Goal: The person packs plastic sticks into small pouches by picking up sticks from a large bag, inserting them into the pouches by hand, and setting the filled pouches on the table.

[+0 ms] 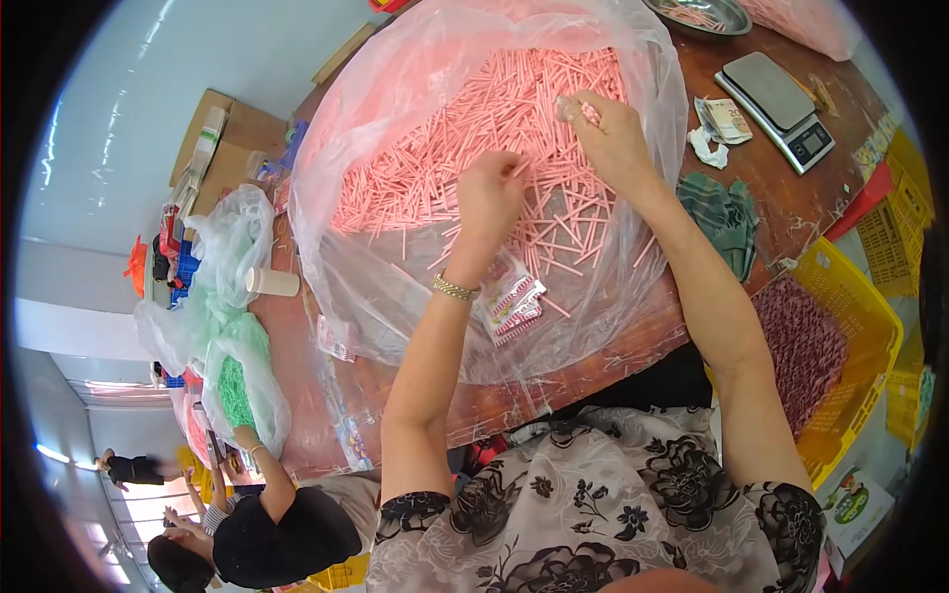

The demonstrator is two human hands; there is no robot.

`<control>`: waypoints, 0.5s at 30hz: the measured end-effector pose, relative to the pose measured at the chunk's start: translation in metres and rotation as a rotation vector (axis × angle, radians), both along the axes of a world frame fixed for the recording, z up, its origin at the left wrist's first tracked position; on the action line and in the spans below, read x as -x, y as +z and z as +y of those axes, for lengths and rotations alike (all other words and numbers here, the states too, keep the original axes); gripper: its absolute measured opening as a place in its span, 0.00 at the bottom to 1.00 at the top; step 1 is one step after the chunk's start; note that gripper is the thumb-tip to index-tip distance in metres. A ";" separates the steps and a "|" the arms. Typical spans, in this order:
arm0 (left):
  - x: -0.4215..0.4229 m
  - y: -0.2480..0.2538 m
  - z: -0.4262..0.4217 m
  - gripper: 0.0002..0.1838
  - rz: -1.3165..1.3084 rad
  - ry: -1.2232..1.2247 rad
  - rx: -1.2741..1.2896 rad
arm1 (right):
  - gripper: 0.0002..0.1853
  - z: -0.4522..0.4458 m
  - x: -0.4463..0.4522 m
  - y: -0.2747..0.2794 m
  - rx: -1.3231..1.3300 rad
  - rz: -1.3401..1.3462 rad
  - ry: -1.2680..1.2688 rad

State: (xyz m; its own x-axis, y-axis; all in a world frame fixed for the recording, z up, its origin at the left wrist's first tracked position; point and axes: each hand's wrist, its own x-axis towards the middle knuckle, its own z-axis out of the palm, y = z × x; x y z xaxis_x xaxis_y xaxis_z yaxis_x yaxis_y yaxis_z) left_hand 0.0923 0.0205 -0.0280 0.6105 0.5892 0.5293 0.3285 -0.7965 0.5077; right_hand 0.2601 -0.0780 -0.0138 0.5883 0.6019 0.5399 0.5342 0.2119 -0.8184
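On the red-brown table (618,354): open plastic bag (318,222), viewed from my end
Pink sticks (415,163): heaped inside bag
Left hand (489,198): over sticks, fingers curled; can't tell if pinching one, tips unclear
Right hand (605,138): fingers closed round stick bundle (590,114)
Printed packets (516,304): near side
Digital scale (769,91): right

Left hand (489,193) raised, fingers curled; right hand (605,133) reaches farther forward, fingers closed in.

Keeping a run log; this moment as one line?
left hand: over pink sticks | right hand: gripping stick bundle | plastic bag: open around sticks
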 end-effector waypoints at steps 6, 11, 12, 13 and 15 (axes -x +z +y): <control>0.001 0.019 -0.014 0.10 -0.253 -0.034 0.646 | 0.27 0.007 0.012 -0.016 0.189 0.039 0.215; -0.003 0.030 -0.042 0.12 -0.155 -0.045 0.320 | 0.23 -0.008 0.028 0.004 0.144 0.168 0.325; 0.001 0.031 -0.043 0.13 -0.113 -0.021 0.276 | 0.22 -0.012 0.032 0.008 0.098 0.271 0.371; 0.009 0.026 -0.037 0.14 -0.102 -0.023 0.138 | 0.19 -0.001 0.029 -0.005 -0.011 0.184 0.295; 0.036 0.027 -0.034 0.14 -0.093 0.030 0.089 | 0.17 0.007 0.012 -0.010 -0.117 -0.336 0.055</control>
State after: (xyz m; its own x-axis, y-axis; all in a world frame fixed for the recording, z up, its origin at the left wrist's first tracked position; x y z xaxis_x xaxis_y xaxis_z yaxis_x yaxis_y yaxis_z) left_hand 0.0559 -0.0135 -0.0010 0.5424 0.6536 0.5278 0.3001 -0.7376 0.6049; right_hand 0.2482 -0.0714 -0.0241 0.3348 0.5504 0.7648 0.7543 0.3300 -0.5676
